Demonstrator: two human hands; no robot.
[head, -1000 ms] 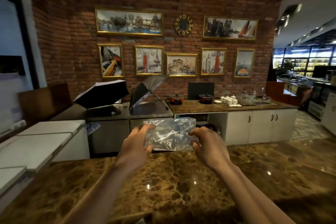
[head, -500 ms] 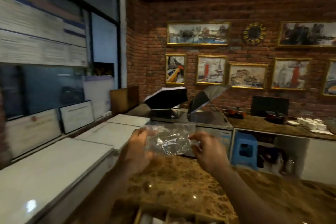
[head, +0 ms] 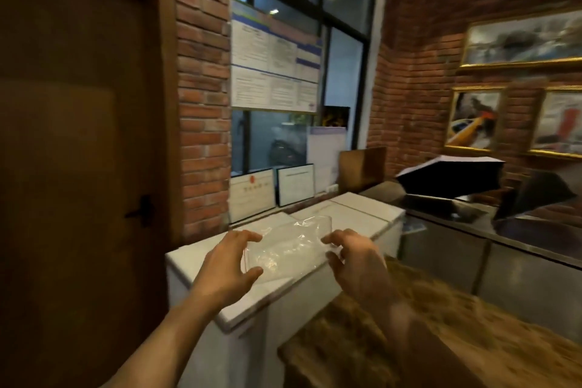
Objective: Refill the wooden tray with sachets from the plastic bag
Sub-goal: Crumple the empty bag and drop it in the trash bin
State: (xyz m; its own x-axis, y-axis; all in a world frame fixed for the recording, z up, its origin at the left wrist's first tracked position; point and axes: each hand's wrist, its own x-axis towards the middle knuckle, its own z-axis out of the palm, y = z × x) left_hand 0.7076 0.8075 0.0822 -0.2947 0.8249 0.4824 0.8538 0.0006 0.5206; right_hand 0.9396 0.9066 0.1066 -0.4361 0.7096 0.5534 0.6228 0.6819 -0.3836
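Bag: I am seeing the clear plastic bag (head: 285, 250) hanging mid-frame between both hands, crumpled, with a thin red line along its left edge.
Left hand (head: 228, 264): it is pinching the bag's left edge between thumb and fingers.
Right hand (head: 354, 257): its fingers are curling at the bag's right edge; blurred, so I cannot tell whether it is gripping.
Backdrop: white chests (head: 315, 230) are sitting behind the bag, the marble counter (head: 441, 324) is lying lower right, and a brown door (head: 78, 151) is filling the left.
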